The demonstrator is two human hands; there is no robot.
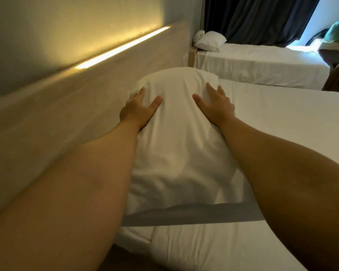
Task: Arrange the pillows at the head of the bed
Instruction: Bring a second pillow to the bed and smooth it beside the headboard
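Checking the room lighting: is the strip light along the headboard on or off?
On. The strip light glows yellow along the top of the headboard and casts a warm wash on the wall above it.

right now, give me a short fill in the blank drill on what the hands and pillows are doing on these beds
1. Both the left hand and the right hand lie flat on a white ____.
2. The glowing light strip runs along the top of the ____.
3. The far bed has a pillow at its head, in front of a dark ____.

Missing words: pillow; headboard; curtain
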